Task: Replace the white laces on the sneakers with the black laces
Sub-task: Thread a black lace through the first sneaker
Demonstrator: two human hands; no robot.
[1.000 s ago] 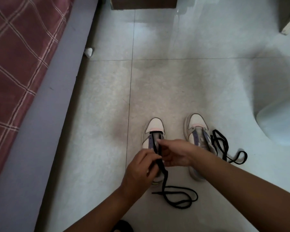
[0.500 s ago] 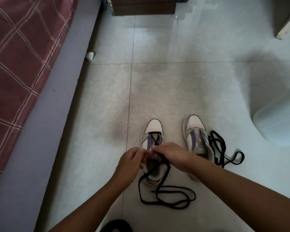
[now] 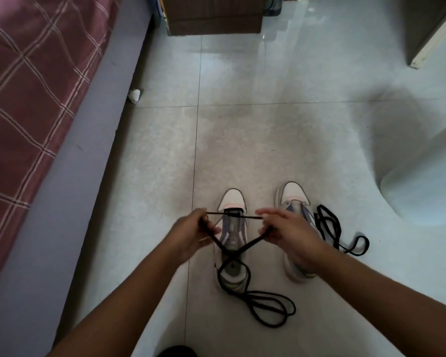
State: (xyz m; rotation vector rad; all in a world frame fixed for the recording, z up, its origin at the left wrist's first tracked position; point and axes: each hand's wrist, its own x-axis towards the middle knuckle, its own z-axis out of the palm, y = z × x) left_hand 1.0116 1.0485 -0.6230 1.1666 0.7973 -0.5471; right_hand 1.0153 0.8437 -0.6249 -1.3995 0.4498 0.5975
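Two white and purple sneakers stand side by side on the tiled floor, toes pointing away from me. A black lace (image 3: 245, 247) runs through the front eyelets of the left sneaker (image 3: 232, 202) and is pulled taut to both sides. My left hand (image 3: 191, 234) grips its left end and my right hand (image 3: 291, 231) grips its right end. The two strands cross over the shoe's opening and trail in loops on the floor near me. A second black lace (image 3: 330, 225) lies loose beside the right sneaker (image 3: 294, 194), whose heel my right wrist covers.
A bed with a red checked cover (image 3: 31, 81) and grey side runs along the left. A brown cardboard box (image 3: 214, 14) stands at the top, a crumpled white scrap (image 3: 134, 95) by the bed. A pale rounded object (image 3: 422, 186) sits at the right.
My hands, close together over the left sneaker's tongue before, have moved apart sideways, each pulling an end of the black lace taut through the front eyelets.
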